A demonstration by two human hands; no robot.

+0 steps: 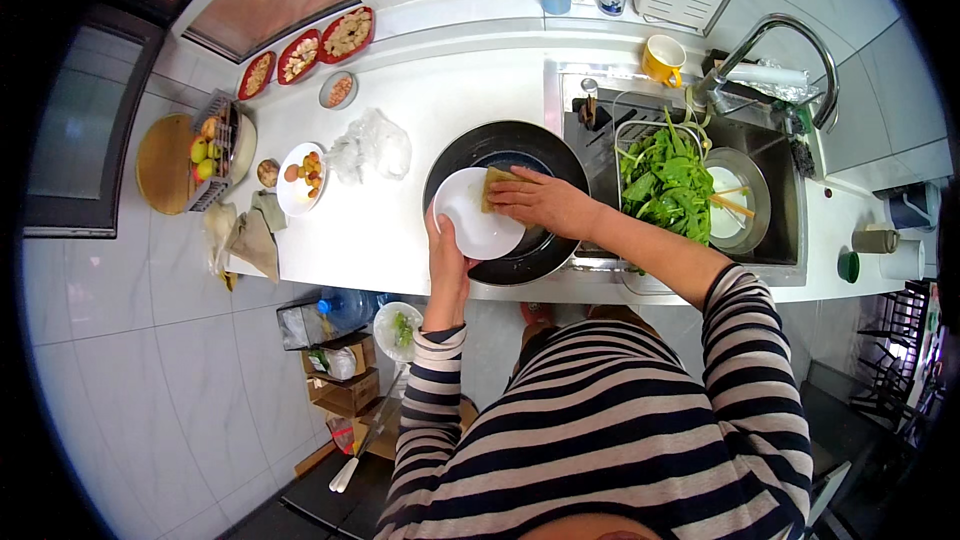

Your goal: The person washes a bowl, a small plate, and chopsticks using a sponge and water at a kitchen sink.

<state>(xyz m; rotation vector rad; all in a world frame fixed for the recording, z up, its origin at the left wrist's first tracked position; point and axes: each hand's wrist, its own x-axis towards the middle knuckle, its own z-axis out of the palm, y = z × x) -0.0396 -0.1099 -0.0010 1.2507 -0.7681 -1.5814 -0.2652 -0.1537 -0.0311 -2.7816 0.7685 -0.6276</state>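
Observation:
A white bowl is held over a black frying pan by my left hand, its thumb on the near rim. My right hand presses a yellowish sponge or scrubbing cloth against the inside of the bowl. The pan sits on the white counter, its right side by the sink edge. To its right, a wire basket of leafy greens rests over the steel sink. Deeper in the sink, a metal basin contains a white dish and chopsticks.
A curved faucet arches over the sink, with a yellow mug behind. Left on the counter are a clear plastic bag, a plate of fruit and a small bowl. Red dishes line the windowsill side.

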